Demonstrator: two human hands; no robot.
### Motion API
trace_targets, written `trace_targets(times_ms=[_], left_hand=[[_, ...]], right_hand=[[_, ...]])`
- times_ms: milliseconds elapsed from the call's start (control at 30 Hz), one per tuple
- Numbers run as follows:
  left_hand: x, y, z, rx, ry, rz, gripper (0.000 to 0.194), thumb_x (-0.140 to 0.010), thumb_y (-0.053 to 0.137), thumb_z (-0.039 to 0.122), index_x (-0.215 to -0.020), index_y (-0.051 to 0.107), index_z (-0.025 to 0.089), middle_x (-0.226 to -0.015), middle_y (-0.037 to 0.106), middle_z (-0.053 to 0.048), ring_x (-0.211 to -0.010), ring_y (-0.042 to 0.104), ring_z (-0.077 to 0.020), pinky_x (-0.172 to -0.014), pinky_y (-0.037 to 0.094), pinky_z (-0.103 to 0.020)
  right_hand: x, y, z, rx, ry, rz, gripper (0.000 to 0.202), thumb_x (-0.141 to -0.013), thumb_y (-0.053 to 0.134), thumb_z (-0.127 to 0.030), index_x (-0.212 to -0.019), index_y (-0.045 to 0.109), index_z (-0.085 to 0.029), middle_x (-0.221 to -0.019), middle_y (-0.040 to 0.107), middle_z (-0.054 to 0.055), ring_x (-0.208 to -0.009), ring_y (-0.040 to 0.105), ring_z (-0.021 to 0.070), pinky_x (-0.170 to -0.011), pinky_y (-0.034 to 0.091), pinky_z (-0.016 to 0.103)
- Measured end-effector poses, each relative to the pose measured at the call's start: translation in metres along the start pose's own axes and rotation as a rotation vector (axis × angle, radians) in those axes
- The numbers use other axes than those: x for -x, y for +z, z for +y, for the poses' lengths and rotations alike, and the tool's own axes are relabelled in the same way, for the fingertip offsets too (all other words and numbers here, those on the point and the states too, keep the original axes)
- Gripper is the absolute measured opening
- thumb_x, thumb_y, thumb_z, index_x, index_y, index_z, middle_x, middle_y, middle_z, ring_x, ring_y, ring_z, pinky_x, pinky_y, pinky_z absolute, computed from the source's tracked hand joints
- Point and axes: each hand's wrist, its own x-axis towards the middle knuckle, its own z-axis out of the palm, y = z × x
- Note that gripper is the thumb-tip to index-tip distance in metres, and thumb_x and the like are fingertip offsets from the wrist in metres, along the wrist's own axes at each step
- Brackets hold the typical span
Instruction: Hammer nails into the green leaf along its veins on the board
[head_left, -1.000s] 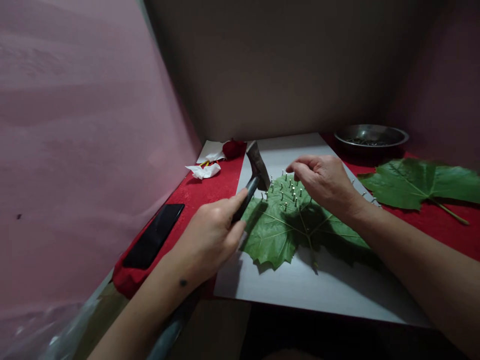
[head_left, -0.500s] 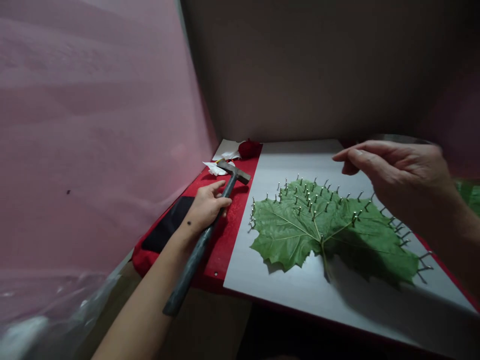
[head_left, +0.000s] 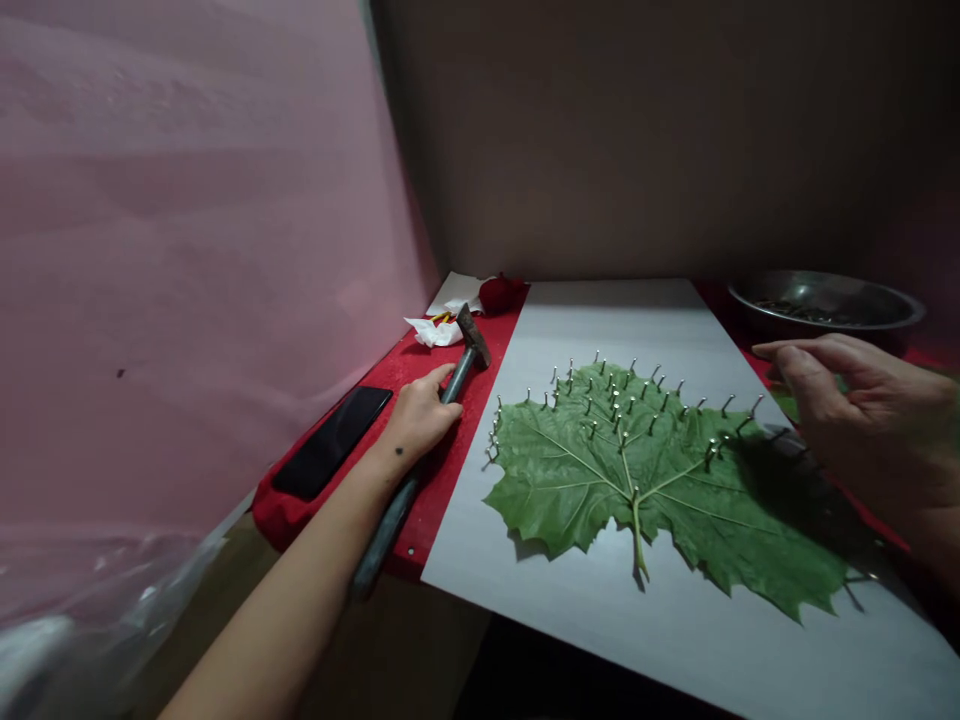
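Note:
My left hand [head_left: 422, 412] is wrapped round the handle of a hammer [head_left: 466, 358], whose head points away over the red cloth. My right hand [head_left: 847, 385] is raised over the right edge of the white board [head_left: 600, 318], thumb and forefinger pressed together; anything pinched between them is too small to make out. A large green leaf [head_left: 570, 480] lies on the board, with several nails [head_left: 616, 405] standing upright along its upper edge and veins. My right forearm hides part of the leaf's right side.
A metal bowl [head_left: 825, 300] holding small nails stands at the back right. A black phone [head_left: 332, 442] lies on the red cloth [head_left: 441, 500] at left. Behind the hammer are white tissue [head_left: 433, 332] and a red bundle [head_left: 498, 294]. A pink sheet [head_left: 202, 250] hangs at left.
My right hand has moved right and down, uncovering the bowl. The hammer's head has turned and lowered to the cloth, with my left hand still round the handle. The phone shows fully.

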Motion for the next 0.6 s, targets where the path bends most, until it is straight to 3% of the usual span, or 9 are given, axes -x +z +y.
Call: trace_targets(times_ms=[133,300,433,500,600], left_hand=[[-0.0006,0.0021,-0.0033,0.087,-0.041,-0.084,0.06,-0.067,0.058,0.019,-0.126,0.052,0.012,-0.047,0.051,0.006,-0.042,0.05,-0.0136,-0.045,0.038,-0.024],[0.0019,-0.0012,-0.0034,0.106,-0.056,-0.14,0.044,-0.076,0.056,0.019,-0.12,0.054,0.013,-0.046,0.046,0.008,-0.041,0.047,-0.0103,-0.044,0.037,-0.022],[0.0026,-0.0008,-0.005,0.019,-0.095,-0.151,0.028,-0.087,0.054,0.031,-0.108,0.057,0.014,-0.08,0.062,-0.002,-0.06,0.057,-0.0114,-0.055,0.049,-0.027],[0.002,0.0009,-0.0051,-0.035,-0.114,-0.139,0.03,-0.087,0.054,0.033,-0.111,0.056,0.014,-0.1,0.062,-0.007,-0.078,0.061,-0.0157,-0.067,0.053,-0.034],[0.0011,0.003,-0.0041,-0.096,-0.135,-0.124,0.033,-0.086,0.055,0.031,-0.116,0.054,0.015,-0.111,0.059,-0.009,-0.09,0.061,-0.0199,-0.076,0.052,-0.039]], right_hand=[[0.0039,-0.0011,-0.002,-0.02,-0.029,-0.02,0.021,-0.08,0.051,-0.027,-0.089,0.07,-0.023,-0.08,0.07,0.006,-0.072,0.065,0.0172,-0.068,0.048,0.029],[0.006,-0.0012,-0.002,-0.035,-0.07,-0.05,0.022,-0.081,0.049,-0.03,-0.088,0.069,-0.023,-0.083,0.07,0.007,-0.079,0.065,0.0193,-0.074,0.047,0.031],[0.004,-0.0046,-0.0024,-0.039,0.018,-0.037,0.025,-0.081,0.05,-0.03,-0.092,0.07,-0.022,-0.085,0.071,0.008,-0.077,0.065,0.0181,-0.073,0.047,0.031],[0.0038,-0.0049,-0.0018,-0.044,0.025,-0.031,0.025,-0.081,0.05,-0.032,-0.093,0.07,-0.022,-0.086,0.071,0.007,-0.077,0.065,0.0177,-0.073,0.047,0.03],[0.0046,-0.0037,-0.0012,-0.054,0.026,-0.043,0.03,-0.082,0.047,-0.037,-0.092,0.07,-0.022,-0.087,0.07,0.006,-0.082,0.065,0.0198,-0.076,0.047,0.033]])
